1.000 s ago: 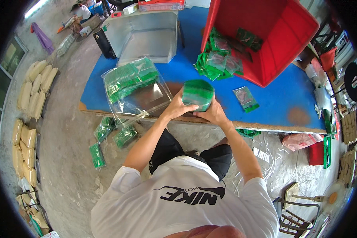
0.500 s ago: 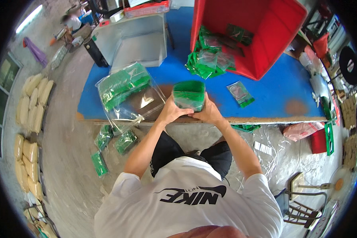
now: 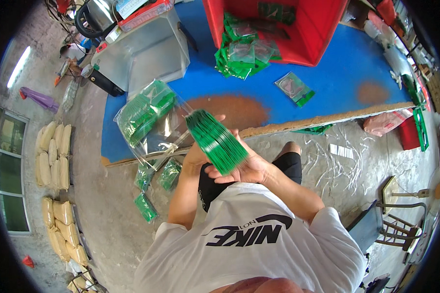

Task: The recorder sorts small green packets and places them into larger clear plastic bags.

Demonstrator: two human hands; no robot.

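Observation:
A thick stack of green-edged flat packets (image 3: 216, 142) is fanned out between my hands, tilted over the table's front edge. My left hand (image 3: 195, 155) is closed round its left side, part of it hidden behind the packets. Under the lower right end lies my right hand (image 3: 253, 167), palm up, its fingers curled beneath the stack. Left of the stack, a clear plastic bag (image 3: 173, 128) on the table holds rows of similar green packets (image 3: 146, 113). A single packet (image 3: 294, 90) lies flat to the right.
A red bin (image 3: 322, 29) lies tipped, loose green packets (image 3: 242, 54) spilling from it. A translucent box (image 3: 156, 53) and black cylinder (image 3: 102, 81) stand at the back left. Bagged green bundles (image 3: 145, 207) lie on the floor, and a chair (image 3: 366, 227) stands right.
The stack has come nearer my body and turned from upright and compact to slanted and fanned. My right hand has shifted beneath it. The view has swung to the right.

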